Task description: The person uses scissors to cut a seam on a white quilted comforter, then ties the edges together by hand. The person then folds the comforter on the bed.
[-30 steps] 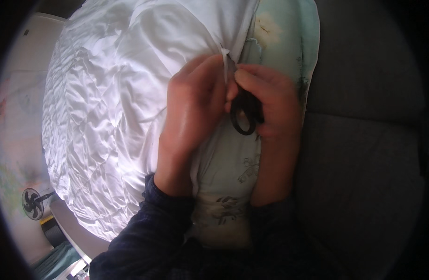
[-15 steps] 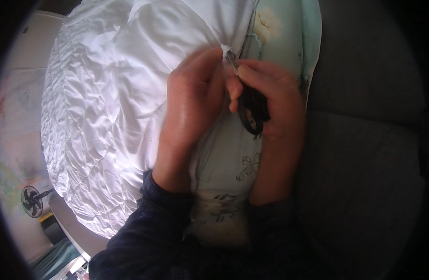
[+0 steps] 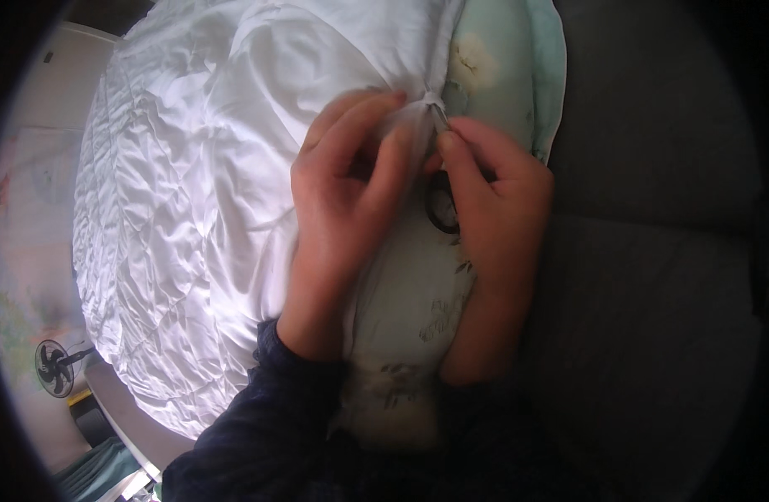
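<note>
A white quilted cover (image 3: 175, 184) lies bunched over a pale green pillow (image 3: 493, 92) with a leaf print. My left hand (image 3: 343, 209) pinches a small gathered bit of the white fabric at its edge. My right hand (image 3: 493, 209) holds small black-handled scissors (image 3: 441, 205), fingers through the loops, with the metal tips up at the pinched fabric (image 3: 435, 105). Both hands touch at the fingertips. The blades are mostly hidden by my fingers.
A dark grey cushioned surface (image 3: 652, 276) fills the right side. At the lower left a small black fan (image 3: 54, 368) stands on a light floor, beside a table edge (image 3: 133, 418). My dark sleeves come in from the bottom.
My right hand has turned so the scissor tips point up to the fabric edge. My left hand has shifted its pinch upward to the same spot.
</note>
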Demonstrator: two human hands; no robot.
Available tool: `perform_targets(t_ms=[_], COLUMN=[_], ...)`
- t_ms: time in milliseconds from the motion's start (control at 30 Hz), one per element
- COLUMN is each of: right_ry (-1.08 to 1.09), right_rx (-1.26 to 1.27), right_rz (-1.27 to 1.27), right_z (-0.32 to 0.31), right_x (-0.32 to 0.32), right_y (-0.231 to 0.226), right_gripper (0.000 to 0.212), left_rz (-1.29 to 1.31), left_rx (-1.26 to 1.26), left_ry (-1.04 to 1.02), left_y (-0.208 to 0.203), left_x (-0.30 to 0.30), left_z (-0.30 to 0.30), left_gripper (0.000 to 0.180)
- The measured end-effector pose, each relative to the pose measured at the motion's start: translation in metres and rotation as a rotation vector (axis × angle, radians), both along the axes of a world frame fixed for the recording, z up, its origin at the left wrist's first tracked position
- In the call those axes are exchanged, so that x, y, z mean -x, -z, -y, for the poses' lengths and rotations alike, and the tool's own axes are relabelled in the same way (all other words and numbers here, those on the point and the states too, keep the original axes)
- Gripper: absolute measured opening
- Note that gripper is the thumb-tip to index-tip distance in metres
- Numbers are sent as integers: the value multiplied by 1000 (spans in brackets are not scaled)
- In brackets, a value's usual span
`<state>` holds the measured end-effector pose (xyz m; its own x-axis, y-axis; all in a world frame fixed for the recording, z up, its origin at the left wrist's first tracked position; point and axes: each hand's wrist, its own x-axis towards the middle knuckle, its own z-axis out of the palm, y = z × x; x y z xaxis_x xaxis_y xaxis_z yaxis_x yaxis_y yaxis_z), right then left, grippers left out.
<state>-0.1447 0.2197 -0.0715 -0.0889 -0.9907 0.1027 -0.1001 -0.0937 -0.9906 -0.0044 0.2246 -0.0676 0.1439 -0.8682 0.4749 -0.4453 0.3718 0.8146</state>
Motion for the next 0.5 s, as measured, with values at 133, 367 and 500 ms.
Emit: perform_targets(t_ms=[133,367,500], right_ry=[54,-40,-103], right_rx=[154,268,109], right_rz=[-151,-135,-19], right_z=[-5,-9,-14], right_x=[6,17,12], right_y=[-5,-8,-20], right_gripper=[17,17,18], left_rz=[-45,204,-10], left_rx=[-61,74,180], left_ry=[38,-81,-55], left_y=[-5,-9,-5], left_x=[4,9,3], left_z=[-4,-4,-4], left_gripper=[33,30,22])
